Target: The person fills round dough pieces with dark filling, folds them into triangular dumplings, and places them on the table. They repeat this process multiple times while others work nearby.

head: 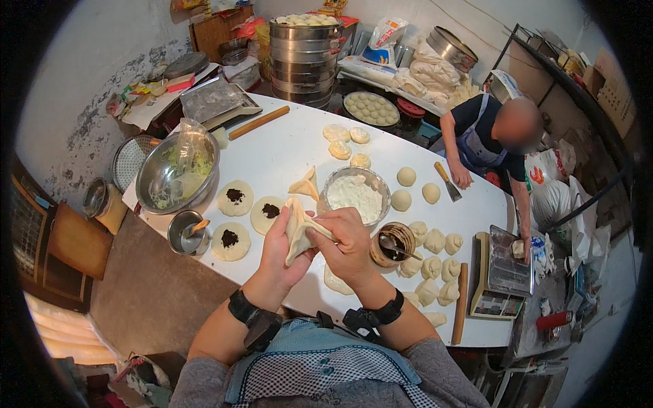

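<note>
A folded, three-cornered dough parcel (297, 232) is held above the white table. My left hand (278, 262) cradles it from below and the left side. With thumb and fingers, my right hand (347, 245) pinches its seam; any filling inside is hidden. Just beyond lies a finished-looking triangular dough parcel (305, 184). Three flat dough rounds, one of them a near-left round (244, 251), bear dark crumbly filling (229, 238). A metal bowl of flour (356, 196) stands past my right hand. Beside that hand, a tub of dark filling (392, 245) holds a spoon.
Several dough lumps (427, 293) and a rolling pin (463, 306) lie at right, near a scale (510, 262). A co-worker (472, 127) reaches to its pan. A scraper (449, 182) lies nearby. At left stand a large steel bowl (206, 191) and a small metal pot (176, 237).
</note>
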### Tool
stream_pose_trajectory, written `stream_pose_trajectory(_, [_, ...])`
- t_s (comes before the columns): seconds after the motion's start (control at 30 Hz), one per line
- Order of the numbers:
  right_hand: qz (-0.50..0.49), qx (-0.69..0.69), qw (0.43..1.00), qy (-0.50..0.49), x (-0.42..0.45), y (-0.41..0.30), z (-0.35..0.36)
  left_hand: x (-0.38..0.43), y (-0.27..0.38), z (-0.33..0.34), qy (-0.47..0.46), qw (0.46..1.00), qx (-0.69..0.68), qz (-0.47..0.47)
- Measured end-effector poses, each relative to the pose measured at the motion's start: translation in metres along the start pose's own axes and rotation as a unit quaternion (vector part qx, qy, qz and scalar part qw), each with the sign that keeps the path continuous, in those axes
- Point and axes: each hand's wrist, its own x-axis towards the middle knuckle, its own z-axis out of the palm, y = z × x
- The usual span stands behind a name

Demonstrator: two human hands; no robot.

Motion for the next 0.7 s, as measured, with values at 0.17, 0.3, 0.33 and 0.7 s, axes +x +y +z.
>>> stream_pose_trajectory(0.17, [0.011, 0.018, 1.000, 0.017, 0.000, -0.003, -0.011, -0.001, 0.010, -0.005, -0.045, 0.999, -0.018, 0.016])
stream_pose_trajectory(0.3, [0.007, -0.008, 1.000, -0.006, -0.019, 0.017, -0.014, -0.002, 0.007, 0.004, -0.041, 0.997, -0.052, 0.026])
stream_pose_trajectory(0.33, [-0.001, -0.016, 1.000, -0.021, -0.019, 0.018, -0.015, -0.001, 0.006, 0.003, -0.045, 0.997, -0.054, 0.025])
stream_pose_trajectory(0.7, [-0.039, -0.041, 0.998, -0.009, -0.015, 0.005, -0.027, -0.003, 0.003, 0.002, -0.059, 0.996, -0.070, 0.014])
